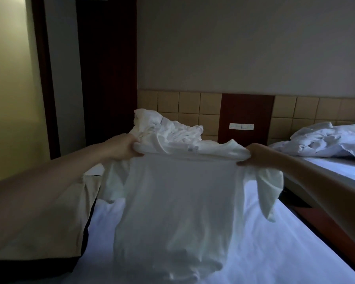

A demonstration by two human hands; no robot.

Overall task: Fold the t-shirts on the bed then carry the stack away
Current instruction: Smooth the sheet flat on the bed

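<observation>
Holding a white t-shirt (176, 201) up by its shoulders at the centre of the frame, a person is pinching bunched fabric in the left hand (123, 147) and the right hand (260, 154), fingers curled round it. Laying it flat is probably calling for level hands, a taut top edge and both sleeves spread. The shirt is hanging between the 2 hands, its hem apparently resting on the bed (275, 253) at lower centre. A crumpled white pile (166, 128) is lying just behind.

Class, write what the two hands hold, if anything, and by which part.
A white fabric t-shirt, gripped at its shoulders, one in the left hand, one in the right hand.
</observation>
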